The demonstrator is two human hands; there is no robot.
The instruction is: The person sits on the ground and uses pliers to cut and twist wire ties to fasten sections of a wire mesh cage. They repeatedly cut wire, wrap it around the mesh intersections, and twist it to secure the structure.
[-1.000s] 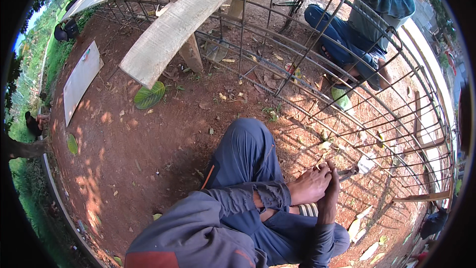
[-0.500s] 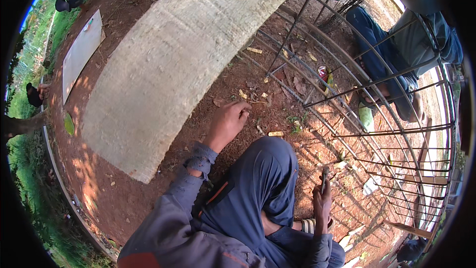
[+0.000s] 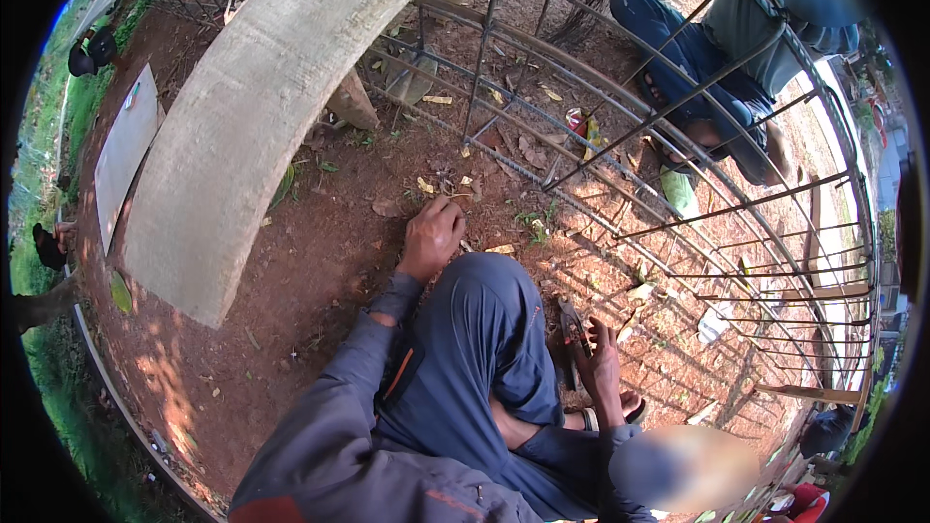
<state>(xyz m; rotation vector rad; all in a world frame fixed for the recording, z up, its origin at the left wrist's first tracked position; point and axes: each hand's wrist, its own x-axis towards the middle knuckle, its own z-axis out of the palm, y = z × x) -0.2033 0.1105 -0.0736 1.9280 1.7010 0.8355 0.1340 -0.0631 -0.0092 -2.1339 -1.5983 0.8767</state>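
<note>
The right hand (image 3: 601,368) is gripping a pair of pliers (image 3: 572,324), fingers wrapped around the handles, beside the raised knee (image 3: 489,300). The left hand (image 3: 433,235) is reaching to the red dirt ground (image 3: 320,261), fingers curled together over scattered dry leaves (image 3: 426,186); whether it is pinching anything cannot be determined. A concrete beam (image 3: 242,126) is lying to the left. A steel rebar cage (image 3: 678,223) is lying to the right, where another person (image 3: 717,68) is sitting.

Dark pliers (image 3: 572,329) are standing nearly upright in the right hand (image 3: 603,368), beside the knee. The left hand (image 3: 433,235) is pressing into reddish dirt among dry leaf bits (image 3: 426,186).
</note>
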